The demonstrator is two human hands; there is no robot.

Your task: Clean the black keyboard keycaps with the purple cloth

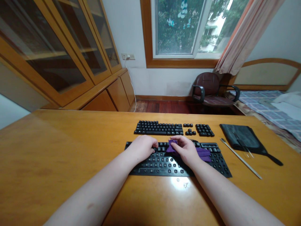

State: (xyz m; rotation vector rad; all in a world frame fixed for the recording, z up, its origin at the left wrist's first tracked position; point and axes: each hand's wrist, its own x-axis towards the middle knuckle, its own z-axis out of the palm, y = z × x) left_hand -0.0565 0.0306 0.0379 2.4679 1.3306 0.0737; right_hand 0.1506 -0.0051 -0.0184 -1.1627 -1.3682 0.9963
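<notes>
A black keyboard (pixel 150 164) lies on the desk in front of me, most of its keycaps off and the bare key stems showing. Some caps still sit along its far row. My right hand (pixel 187 150) pinches a purple cloth (pixel 204 154) over the upper right part of the keyboard; a folded corner sticks out past the fingertips, and the rest trails to the right beneath the hand. My left hand (pixel 144 146) rests on the upper left of the keyboard, its fingers curled together by the far row. What lies between those fingers is hidden.
Removed keycaps (pixel 158 128) stand in keyboard order beyond the keyboard, with number-pad caps (pixel 204 130) to their right. On the right lie a black pouch (pixel 242 136), tweezers (pixel 243 142) on it, and a thin pale stick (pixel 241 158). A chair (pixel 209 89) stands beyond the desk.
</notes>
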